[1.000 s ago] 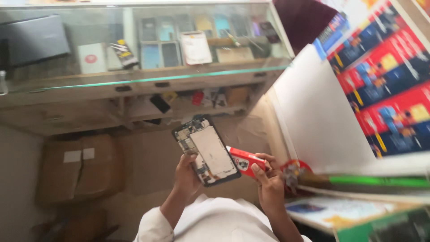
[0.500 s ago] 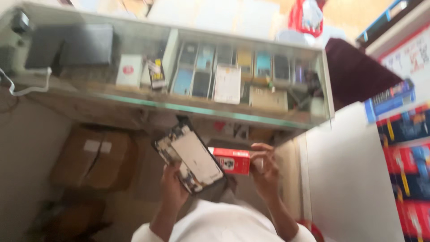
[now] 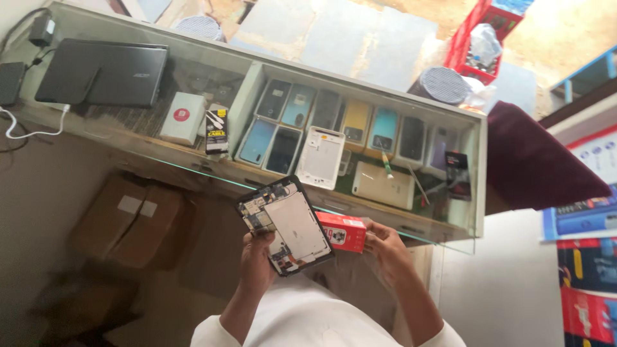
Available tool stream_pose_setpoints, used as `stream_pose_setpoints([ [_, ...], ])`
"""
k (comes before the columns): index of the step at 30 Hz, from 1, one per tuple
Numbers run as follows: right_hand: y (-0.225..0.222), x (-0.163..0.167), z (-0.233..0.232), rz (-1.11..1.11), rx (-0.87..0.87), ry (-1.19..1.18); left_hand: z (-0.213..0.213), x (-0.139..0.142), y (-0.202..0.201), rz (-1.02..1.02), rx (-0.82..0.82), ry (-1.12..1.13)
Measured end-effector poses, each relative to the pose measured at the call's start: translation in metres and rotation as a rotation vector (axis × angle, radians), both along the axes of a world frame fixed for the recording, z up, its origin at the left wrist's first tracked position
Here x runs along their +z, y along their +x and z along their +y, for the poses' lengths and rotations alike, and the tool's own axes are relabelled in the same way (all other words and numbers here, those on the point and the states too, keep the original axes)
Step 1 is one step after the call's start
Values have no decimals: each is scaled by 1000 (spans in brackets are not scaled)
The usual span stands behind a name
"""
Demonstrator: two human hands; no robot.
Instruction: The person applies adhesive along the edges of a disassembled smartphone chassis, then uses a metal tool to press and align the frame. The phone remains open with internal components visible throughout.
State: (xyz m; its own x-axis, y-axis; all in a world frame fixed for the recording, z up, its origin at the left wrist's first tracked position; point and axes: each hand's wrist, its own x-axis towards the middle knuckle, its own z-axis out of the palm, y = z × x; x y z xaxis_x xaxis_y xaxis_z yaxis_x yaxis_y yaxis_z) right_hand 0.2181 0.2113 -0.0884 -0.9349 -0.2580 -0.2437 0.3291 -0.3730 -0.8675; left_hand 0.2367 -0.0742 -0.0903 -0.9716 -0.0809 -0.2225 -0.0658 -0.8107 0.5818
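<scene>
My left hand (image 3: 257, 263) grips an opened tablet (image 3: 284, 225) with its back cover off, so the silver battery and circuit boards face me. It is held tilted in front of my chest. My right hand (image 3: 385, 247) holds a small red box (image 3: 342, 232) just to the right of the tablet, and the box's left end touches or overlaps the tablet's edge. Both sleeves are white.
A glass counter (image 3: 450, 212) ahead displays several phones, a white back cover (image 3: 320, 157) and a small white box (image 3: 182, 117). A closed dark laptop (image 3: 103, 73) lies on its left end. Cardboard boxes (image 3: 132, 218) sit below. A maroon cushion (image 3: 533, 160) is at right.
The view has swung so the whole counter top and laptop show. The tablet and red box stay in my hands, held close together as before.
</scene>
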Motion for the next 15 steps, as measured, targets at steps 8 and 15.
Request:
stream_pose_setpoints([
  [8, -40, -2, -26, 0, -167, 181, -6, 11, -70, 2, -43, -49],
  [15, -98, 9, -67, -196, -222, -14, -33, 9, -143, 169, -182, -172],
])
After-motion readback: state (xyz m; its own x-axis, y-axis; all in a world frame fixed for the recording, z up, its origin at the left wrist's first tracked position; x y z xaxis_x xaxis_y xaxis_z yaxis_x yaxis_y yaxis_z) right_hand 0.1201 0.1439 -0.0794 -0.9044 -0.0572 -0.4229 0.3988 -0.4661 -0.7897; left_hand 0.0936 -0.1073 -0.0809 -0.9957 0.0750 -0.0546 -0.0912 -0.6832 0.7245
